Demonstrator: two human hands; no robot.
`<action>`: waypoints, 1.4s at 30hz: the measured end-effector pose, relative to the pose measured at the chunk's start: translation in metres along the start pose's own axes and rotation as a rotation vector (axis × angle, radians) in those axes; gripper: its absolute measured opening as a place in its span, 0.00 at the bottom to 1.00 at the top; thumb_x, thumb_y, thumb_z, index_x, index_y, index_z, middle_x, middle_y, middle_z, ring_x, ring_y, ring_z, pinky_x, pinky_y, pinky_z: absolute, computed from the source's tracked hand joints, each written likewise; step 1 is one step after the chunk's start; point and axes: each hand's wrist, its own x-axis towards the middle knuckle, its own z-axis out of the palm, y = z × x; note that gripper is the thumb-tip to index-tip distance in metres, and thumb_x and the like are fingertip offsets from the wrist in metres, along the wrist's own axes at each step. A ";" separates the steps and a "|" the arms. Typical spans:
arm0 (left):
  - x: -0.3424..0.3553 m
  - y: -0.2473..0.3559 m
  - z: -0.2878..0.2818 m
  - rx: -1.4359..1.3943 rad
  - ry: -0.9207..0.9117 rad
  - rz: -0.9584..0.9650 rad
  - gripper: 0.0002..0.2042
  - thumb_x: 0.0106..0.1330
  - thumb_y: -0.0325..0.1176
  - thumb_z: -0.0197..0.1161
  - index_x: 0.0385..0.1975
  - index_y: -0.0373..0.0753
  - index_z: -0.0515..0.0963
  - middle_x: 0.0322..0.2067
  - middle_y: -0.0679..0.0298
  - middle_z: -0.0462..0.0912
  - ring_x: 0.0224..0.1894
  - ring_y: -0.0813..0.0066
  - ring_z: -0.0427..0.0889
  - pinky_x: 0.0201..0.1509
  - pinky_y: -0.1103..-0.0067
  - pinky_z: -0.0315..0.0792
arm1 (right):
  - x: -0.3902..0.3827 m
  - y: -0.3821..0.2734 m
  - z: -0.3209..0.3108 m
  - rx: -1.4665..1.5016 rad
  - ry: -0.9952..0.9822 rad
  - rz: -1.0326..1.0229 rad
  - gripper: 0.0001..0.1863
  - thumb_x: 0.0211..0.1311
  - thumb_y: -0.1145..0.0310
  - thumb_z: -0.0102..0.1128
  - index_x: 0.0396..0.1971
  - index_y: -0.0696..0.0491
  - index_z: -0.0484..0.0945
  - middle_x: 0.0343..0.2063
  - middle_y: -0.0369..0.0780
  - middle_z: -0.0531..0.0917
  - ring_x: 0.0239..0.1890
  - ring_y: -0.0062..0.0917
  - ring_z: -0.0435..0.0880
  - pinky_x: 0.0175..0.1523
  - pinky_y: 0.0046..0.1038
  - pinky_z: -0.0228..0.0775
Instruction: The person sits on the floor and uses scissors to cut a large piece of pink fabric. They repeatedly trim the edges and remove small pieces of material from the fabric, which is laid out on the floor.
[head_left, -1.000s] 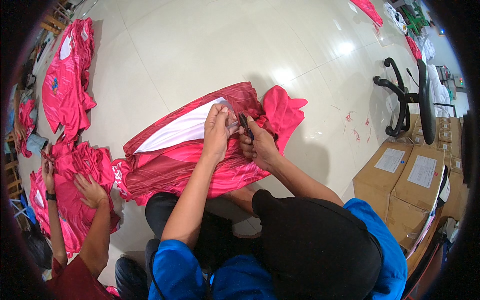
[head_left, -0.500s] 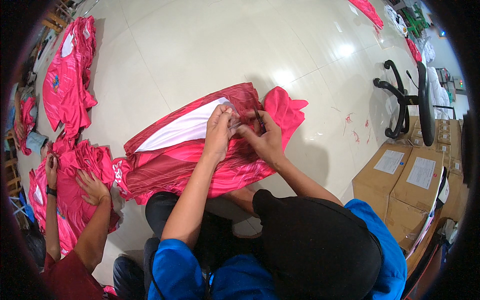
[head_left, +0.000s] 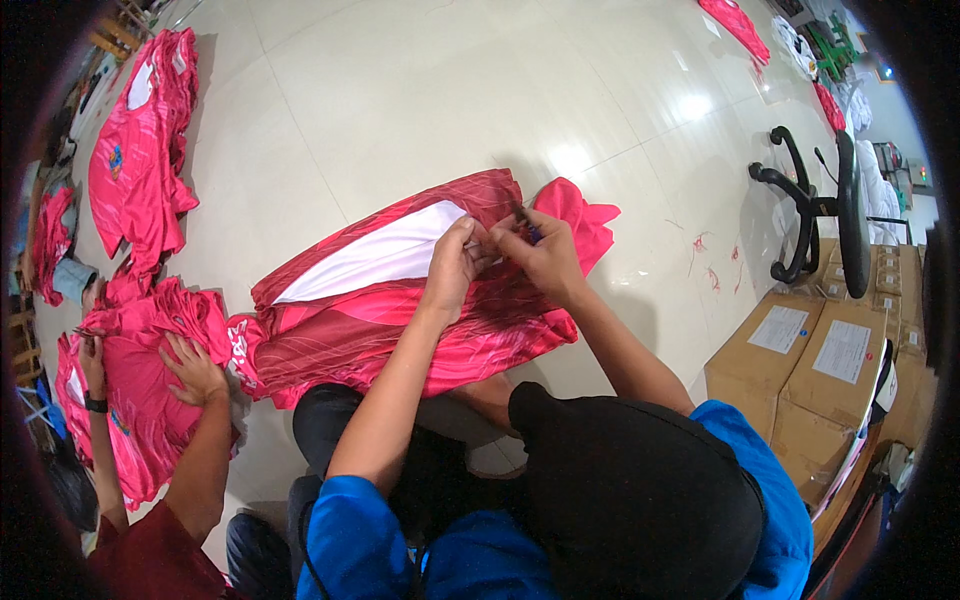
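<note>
A pink and dark red garment (head_left: 410, 345) with a white panel lies across my lap and the floor before me. My left hand (head_left: 455, 262) is closed, fingertips pinching a bit of the garment near its far right edge. Close beside it, my right hand (head_left: 548, 258) is closed around small dark scissors (head_left: 519, 214), whose tip points away from me. The fingertips of both hands nearly meet, and any thread between them is too small to make out. Another pink cloth piece (head_left: 575, 215) lies beyond my right hand.
At left, a co-worker's hands (head_left: 192, 370) rest on a pink garment pile (head_left: 140, 350); more pink garments (head_left: 145, 150) lie farther off. Cardboard boxes (head_left: 830, 345) and a black chair base (head_left: 795, 205) stand at right. Red thread scraps (head_left: 712, 278) lie on the tiled floor.
My left hand has moved slightly right, and my right hand has turned and shifted a little right, scissors still in it. The co-worker's hands have shifted slightly on the pile.
</note>
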 end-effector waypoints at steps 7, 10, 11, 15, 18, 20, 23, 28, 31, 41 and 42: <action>0.010 -0.033 -0.012 0.177 0.157 0.039 0.15 0.79 0.27 0.68 0.58 0.39 0.70 0.49 0.65 0.83 0.53 0.75 0.83 0.59 0.76 0.80 | 0.002 0.024 -0.124 0.228 0.444 0.165 0.08 0.78 0.60 0.69 0.42 0.47 0.87 0.24 0.22 0.75 0.22 0.10 0.67 0.25 0.22 0.55; 0.014 -0.032 -0.002 0.155 0.114 0.079 0.23 0.76 0.22 0.70 0.64 0.35 0.66 0.53 0.59 0.84 0.56 0.72 0.85 0.64 0.73 0.81 | 0.011 0.044 -0.243 -0.247 1.003 0.047 0.15 0.79 0.60 0.68 0.46 0.57 0.92 0.26 0.31 0.82 0.25 0.19 0.75 0.32 0.29 0.68; 0.015 -0.034 0.001 0.133 0.075 0.088 0.25 0.75 0.21 0.70 0.66 0.33 0.65 0.54 0.56 0.84 0.57 0.71 0.85 0.66 0.73 0.81 | 0.010 0.055 -0.283 -0.685 1.169 0.016 0.18 0.76 0.63 0.68 0.53 0.62 0.89 0.32 0.40 0.88 0.30 0.29 0.81 0.39 0.36 0.76; 0.009 -0.025 -0.010 0.261 0.147 0.115 0.26 0.76 0.20 0.70 0.67 0.33 0.64 0.55 0.54 0.85 0.55 0.71 0.86 0.63 0.74 0.81 | 0.013 0.048 -0.252 -0.839 1.066 -0.384 0.18 0.71 0.70 0.70 0.56 0.60 0.86 0.53 0.48 0.90 0.40 0.31 0.85 0.49 0.34 0.78; 0.007 -0.018 -0.009 0.252 0.164 0.129 0.26 0.75 0.20 0.70 0.67 0.34 0.64 0.52 0.56 0.86 0.51 0.73 0.86 0.59 0.76 0.81 | 0.001 0.019 -0.160 -0.589 0.674 -0.201 0.13 0.68 0.72 0.73 0.50 0.57 0.89 0.44 0.39 0.91 0.36 0.22 0.84 0.43 0.28 0.77; 0.006 -0.015 0.001 0.190 0.143 0.136 0.27 0.75 0.20 0.70 0.68 0.36 0.64 0.51 0.57 0.87 0.49 0.74 0.86 0.56 0.78 0.81 | -0.007 0.014 -0.111 -0.539 0.399 -0.237 0.13 0.64 0.76 0.76 0.48 0.55 0.90 0.39 0.36 0.91 0.35 0.17 0.83 0.42 0.26 0.77; 0.000 -0.011 -0.004 0.235 0.155 0.077 0.26 0.75 0.21 0.70 0.68 0.39 0.66 0.54 0.58 0.86 0.52 0.74 0.87 0.57 0.77 0.82 | -0.009 -0.007 -0.042 -0.513 0.165 -0.353 0.11 0.64 0.75 0.77 0.46 0.56 0.91 0.39 0.42 0.91 0.39 0.31 0.91 0.45 0.32 0.82; -0.001 -0.010 -0.003 0.191 0.178 0.078 0.25 0.76 0.21 0.70 0.67 0.40 0.67 0.50 0.61 0.86 0.47 0.78 0.85 0.52 0.79 0.81 | -0.001 0.008 -0.013 -0.452 0.090 -0.337 0.10 0.65 0.71 0.77 0.44 0.58 0.91 0.38 0.45 0.91 0.40 0.36 0.92 0.46 0.34 0.82; 0.000 -0.010 -0.002 0.198 0.176 0.114 0.23 0.76 0.21 0.69 0.66 0.40 0.68 0.49 0.62 0.86 0.47 0.79 0.84 0.51 0.79 0.81 | 0.002 0.013 -0.011 -0.495 0.103 -0.319 0.10 0.66 0.70 0.76 0.43 0.58 0.91 0.37 0.43 0.91 0.38 0.33 0.91 0.45 0.32 0.81; 0.000 -0.012 -0.006 0.238 0.207 0.074 0.22 0.78 0.23 0.69 0.66 0.44 0.69 0.50 0.64 0.85 0.48 0.81 0.84 0.51 0.79 0.81 | 0.005 0.014 -0.015 0.016 0.126 0.101 0.14 0.74 0.63 0.73 0.45 0.59 0.89 0.34 0.34 0.88 0.37 0.15 0.83 0.43 0.28 0.76; 0.000 -0.013 -0.005 0.236 0.199 0.081 0.21 0.78 0.23 0.68 0.65 0.44 0.69 0.50 0.65 0.85 0.48 0.82 0.83 0.51 0.79 0.80 | 0.004 0.012 -0.013 -0.042 0.123 0.040 0.14 0.74 0.63 0.73 0.45 0.59 0.89 0.34 0.34 0.89 0.37 0.16 0.83 0.43 0.28 0.76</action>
